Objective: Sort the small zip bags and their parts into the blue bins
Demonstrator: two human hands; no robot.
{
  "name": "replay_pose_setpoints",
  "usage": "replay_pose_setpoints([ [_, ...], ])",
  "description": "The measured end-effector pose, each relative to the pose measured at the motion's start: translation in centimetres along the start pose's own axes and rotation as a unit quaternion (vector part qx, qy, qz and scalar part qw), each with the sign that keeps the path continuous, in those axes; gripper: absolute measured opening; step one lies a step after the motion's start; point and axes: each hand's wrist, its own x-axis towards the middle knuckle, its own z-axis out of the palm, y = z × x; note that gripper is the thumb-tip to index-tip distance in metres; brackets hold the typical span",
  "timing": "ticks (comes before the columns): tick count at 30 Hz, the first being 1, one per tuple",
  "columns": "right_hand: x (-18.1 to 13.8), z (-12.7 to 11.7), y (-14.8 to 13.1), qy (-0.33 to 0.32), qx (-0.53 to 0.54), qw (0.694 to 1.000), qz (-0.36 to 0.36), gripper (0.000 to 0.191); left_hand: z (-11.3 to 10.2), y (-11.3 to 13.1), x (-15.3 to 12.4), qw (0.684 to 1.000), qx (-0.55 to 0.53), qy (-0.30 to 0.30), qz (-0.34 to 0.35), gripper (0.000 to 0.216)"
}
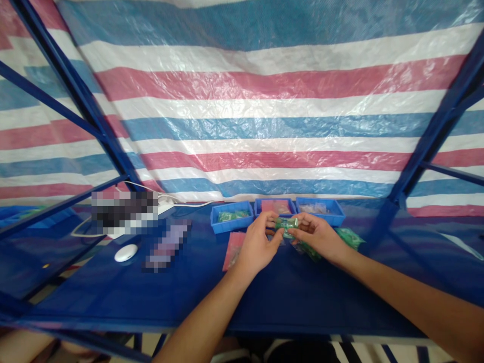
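Observation:
Both of my hands meet over the blue table top (pixel 189 297) and pinch a small green plastic packet (pixel 286 224) between them. My left hand (pixel 259 244) grips its left end with fingers curled. Closed on the right end is my right hand (pixel 319 237). More green packets (pixel 350 238) lie on the table under and to the right of my right hand. A pink packet (pixel 233 249) lies flat just left of my left hand.
Three small blue trays stand in a row behind my hands: one with green packets (pixel 231 217), one with pink contents (pixel 276 205), one with clear contents (pixel 319 207). A white mouse (pixel 126 252) lies at the left. Blue frame bars and a striped tarpaulin (pixel 264 101) enclose the table.

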Motion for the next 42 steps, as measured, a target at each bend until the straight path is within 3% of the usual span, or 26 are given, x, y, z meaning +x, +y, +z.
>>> replay_pose_setpoints([
  [7,0.2,-0.8,0.4,0.057,-0.036,0.998,-0.008,0.041,-0.6,0.8,-0.1,0.994,0.085,0.015,0.066,0.022],
  [13,-0.2,-0.2,0.2,0.016,-0.011,1.000,0.000,0.041,-0.3,1.1,-0.3,0.995,0.047,-0.045,0.078,0.031],
  [20,-0.8,0.4,-1.2,-0.026,-0.015,0.999,-0.021,0.036,-0.5,0.8,-0.1,0.995,0.078,-0.045,0.045,0.018],
  [27,-0.7,0.0,-0.4,0.058,-0.081,0.992,-0.071,0.038,-0.6,0.9,0.1,0.996,0.080,-0.006,0.034,0.020],
  [30,-0.7,0.1,-0.5,0.012,-0.043,0.998,-0.050,0.047,-0.5,1.0,0.0,0.999,0.035,-0.013,0.013,0.023],
  [34,-0.8,0.6,-1.0,-0.045,0.002,0.999,-0.005,0.044,-0.3,0.9,0.0,1.000,0.002,-0.026,-0.012,0.030],
  [42,-0.1,-0.6,0.1,0.041,-0.010,0.999,-0.019,0.036,-0.2,0.7,0.1,0.999,0.024,0.027,0.035,0.025],
])
